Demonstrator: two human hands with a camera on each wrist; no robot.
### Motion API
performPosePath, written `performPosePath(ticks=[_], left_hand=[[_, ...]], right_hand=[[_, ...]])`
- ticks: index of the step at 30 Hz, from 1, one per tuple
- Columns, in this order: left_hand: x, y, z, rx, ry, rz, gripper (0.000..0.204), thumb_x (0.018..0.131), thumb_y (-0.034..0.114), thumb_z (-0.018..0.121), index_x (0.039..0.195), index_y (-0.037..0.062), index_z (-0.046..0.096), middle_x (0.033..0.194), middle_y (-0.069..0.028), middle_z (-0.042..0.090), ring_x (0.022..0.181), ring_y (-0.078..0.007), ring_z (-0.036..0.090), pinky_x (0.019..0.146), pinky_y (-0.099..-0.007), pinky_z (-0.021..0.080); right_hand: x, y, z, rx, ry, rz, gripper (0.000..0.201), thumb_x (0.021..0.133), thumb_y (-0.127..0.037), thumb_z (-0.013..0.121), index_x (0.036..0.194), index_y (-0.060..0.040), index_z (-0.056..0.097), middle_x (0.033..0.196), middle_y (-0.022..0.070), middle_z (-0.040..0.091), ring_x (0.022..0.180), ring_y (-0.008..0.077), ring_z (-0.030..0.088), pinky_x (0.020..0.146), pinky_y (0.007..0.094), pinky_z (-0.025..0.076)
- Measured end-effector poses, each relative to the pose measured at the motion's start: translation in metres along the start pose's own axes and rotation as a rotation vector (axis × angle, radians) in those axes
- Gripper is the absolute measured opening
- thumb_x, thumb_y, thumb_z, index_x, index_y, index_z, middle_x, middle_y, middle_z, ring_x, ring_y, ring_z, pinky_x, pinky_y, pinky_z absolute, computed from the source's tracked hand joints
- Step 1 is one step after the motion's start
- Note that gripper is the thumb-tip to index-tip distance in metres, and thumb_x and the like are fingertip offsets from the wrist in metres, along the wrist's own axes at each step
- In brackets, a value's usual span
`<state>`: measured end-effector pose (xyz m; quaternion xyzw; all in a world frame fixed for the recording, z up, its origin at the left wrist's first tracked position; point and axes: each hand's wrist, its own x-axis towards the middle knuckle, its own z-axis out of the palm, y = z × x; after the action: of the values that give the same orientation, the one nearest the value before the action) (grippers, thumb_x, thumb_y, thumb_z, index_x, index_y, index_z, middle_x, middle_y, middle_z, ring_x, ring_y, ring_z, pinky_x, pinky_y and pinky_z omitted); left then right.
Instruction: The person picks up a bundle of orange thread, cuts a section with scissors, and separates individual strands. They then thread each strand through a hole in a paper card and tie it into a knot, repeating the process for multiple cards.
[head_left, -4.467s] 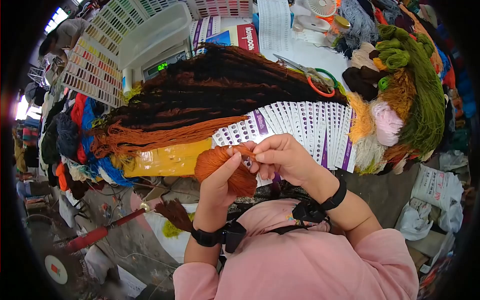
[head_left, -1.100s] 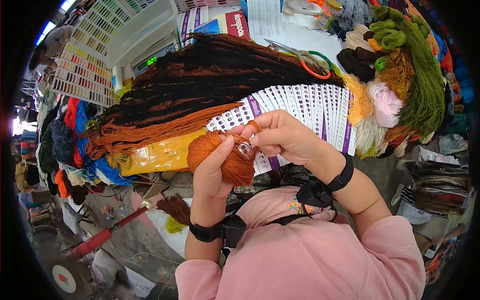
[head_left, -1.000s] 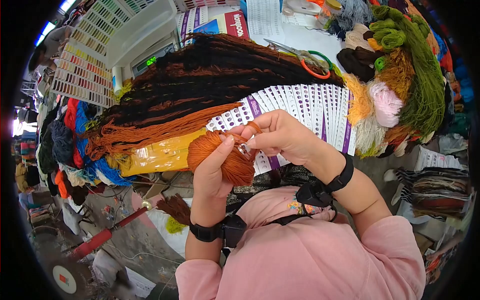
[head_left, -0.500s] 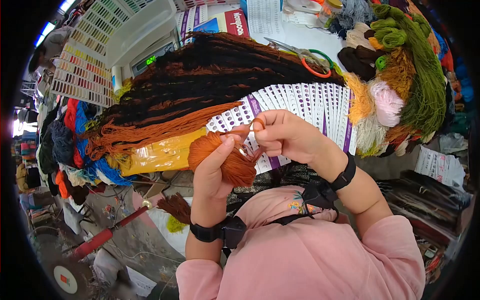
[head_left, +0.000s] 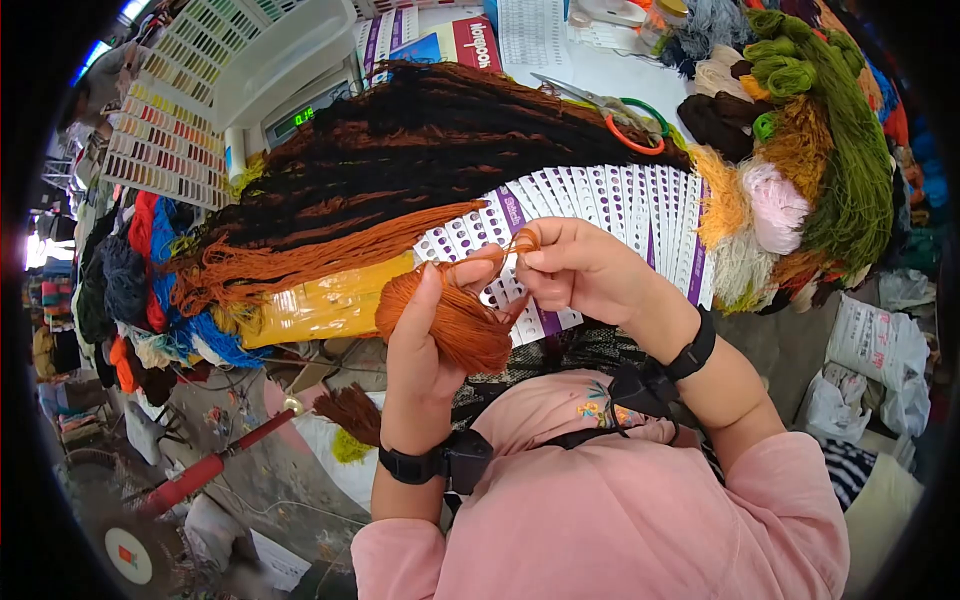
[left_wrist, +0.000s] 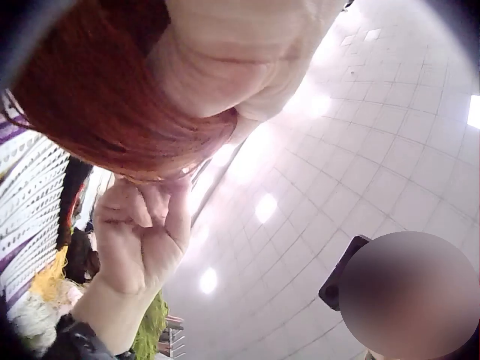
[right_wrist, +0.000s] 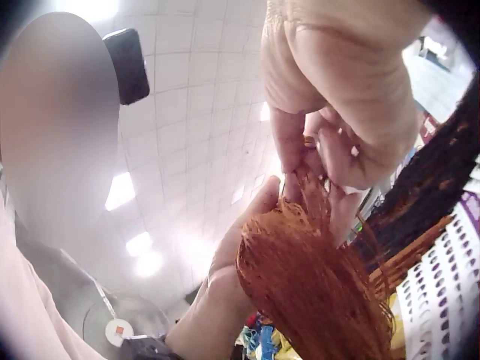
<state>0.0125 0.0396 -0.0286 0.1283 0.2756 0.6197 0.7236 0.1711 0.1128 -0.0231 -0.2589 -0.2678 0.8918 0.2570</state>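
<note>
My left hand [head_left: 425, 335] gripped the orange skein [head_left: 450, 320] steady so my right hand [head_left: 575, 270] could pinch its loose strand [head_left: 515, 245]

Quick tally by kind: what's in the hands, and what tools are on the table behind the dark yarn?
Orange yarn bundles in the hands: 1, rust-orange yarn bundle, gripped by left hand, strands pinched by right hand
Scissors: 1, orange-and-green-handled scissors
Digital scales: 1, white digital scale
Total: 3
</note>
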Motion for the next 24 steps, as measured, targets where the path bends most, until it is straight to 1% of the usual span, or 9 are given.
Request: performPosePath(ticks=[2, 3, 6, 7, 10, 13, 16, 19, 24], left_hand=[[-0.001, -0.002, 0.001, -0.025, -0.023, -0.006, 0.040, 0.089, 0.029, 0.031, 0.104, -0.0032, 0.050, 0.115, -0.0170, 0.045, 0.105, -0.0240, 0.046, 0.083, -0.0423, 0.041], [-0.002, -0.002, 0.003, -0.027, -0.033, -0.011, 0.042, 0.089, 0.030, 0.030, 0.107, -0.0032, 0.048, 0.116, -0.0170, 0.045, 0.105, -0.0238, 0.045, 0.083, -0.0418, 0.040], [-0.001, -0.002, 0.004, 0.090, -0.073, -0.006, 0.046, 0.089, 0.032, 0.028, 0.113, -0.0037, 0.043, 0.116, -0.0175, 0.044, 0.105, -0.0235, 0.045, 0.084, -0.0395, 0.040], [-0.002, -0.001, 0.004, 0.151, -0.086, -0.001, 0.047, 0.089, 0.032, 0.028, 0.115, -0.0039, 0.042, 0.116, -0.0177, 0.044, 0.105, -0.0235, 0.045, 0.084, -0.0386, 0.040], [-0.003, 0.000, 0.002, 0.133, -0.128, 0.004, 0.048, 0.089, 0.032, 0.027, 0.116, -0.0046, 0.041, 0.114, -0.0182, 0.046, 0.102, -0.0228, 0.047, 0.084, -0.0372, 0.040], [-0.006, 0.003, 0.012, 0.004, -0.064, -0.035, 0.040, 0.088, 0.026, 0.035, 0.111, -0.0046, 0.045, 0.107, -0.0165, 0.050, 0.095, -0.0212, 0.051, 0.080, -0.0354, 0.042], [-0.006, -0.005, 0.005, 0.181, 0.095, 0.012, 0.029, 0.085, 0.015, 0.044, 0.105, -0.0048, 0.049, 0.100, -0.0141, 0.054, 0.088, -0.0193, 0.054, 0.076, -0.0320, 0.044], [-0.005, -0.004, 0.009, 0.107, 0.100, -0.019, 0.024, 0.081, 0.008, 0.049, 0.101, -0.0046, 0.052, 0.096, -0.0122, 0.056, 0.084, -0.0179, 0.055, 0.073, -0.0299, 0.046], [-0.003, -0.005, 0.007, 0.124, 0.116, -0.050, 0.024, 0.084, 0.013, 0.044, 0.100, -0.0033, 0.051, 0.096, -0.0130, 0.054, 0.086, -0.0210, 0.054, 0.076, -0.0347, 0.044]], right_hand=[[0.000, 0.002, -0.002, 0.062, -0.030, 0.056, 0.007, 0.077, -0.006, 0.053, 0.082, -0.0020, 0.053, 0.060, 0.0006, 0.051, 0.044, 0.0063, 0.039, 0.042, 0.0185, 0.032], [-0.001, 0.002, 0.003, 0.013, 0.039, 0.071, 0.006, 0.075, -0.007, 0.054, 0.077, -0.0015, 0.054, 0.060, 0.0008, 0.052, 0.046, 0.0058, 0.042, 0.043, 0.0174, 0.032], [0.000, 0.008, 0.018, -0.360, 0.082, -0.007, 0.005, 0.072, -0.007, 0.056, 0.071, -0.0014, 0.056, 0.060, 0.0008, 0.052, 0.048, 0.0055, 0.045, 0.043, 0.0172, 0.033], [0.001, 0.009, 0.018, -0.374, 0.039, -0.009, 0.006, 0.070, -0.006, 0.057, 0.067, -0.0014, 0.057, 0.061, 0.0013, 0.053, 0.050, 0.0057, 0.047, 0.044, 0.0172, 0.034], [0.000, 0.008, 0.021, -0.379, 0.096, 0.008, 0.006, 0.071, -0.006, 0.059, 0.071, -0.0001, 0.058, 0.064, 0.0048, 0.056, 0.053, 0.0077, 0.051, 0.048, 0.0195, 0.042], [-0.003, 0.003, 0.021, -0.334, 0.158, 0.027, 0.005, 0.071, -0.005, 0.058, 0.072, 0.0003, 0.058, 0.064, 0.0051, 0.057, 0.054, 0.0073, 0.052, 0.049, 0.0194, 0.043], [-0.002, 0.005, 0.019, -0.208, 0.132, -0.011, 0.006, 0.071, -0.004, 0.058, 0.073, 0.0005, 0.059, 0.069, 0.0061, 0.059, 0.051, 0.0067, 0.051, 0.048, 0.0180, 0.043], [-0.005, 0.001, 0.018, -0.202, 0.092, 0.010, 0.010, 0.072, -0.008, 0.057, 0.077, 0.0008, 0.059, 0.066, 0.0047, 0.057, 0.052, 0.0070, 0.052, 0.042, 0.0152, 0.035], [-0.003, 0.001, 0.018, -0.220, 0.096, 0.001, 0.014, 0.073, -0.008, 0.057, 0.081, 0.0026, 0.058, 0.066, 0.0045, 0.056, 0.051, 0.0068, 0.052, 0.041, 0.0144, 0.034]])
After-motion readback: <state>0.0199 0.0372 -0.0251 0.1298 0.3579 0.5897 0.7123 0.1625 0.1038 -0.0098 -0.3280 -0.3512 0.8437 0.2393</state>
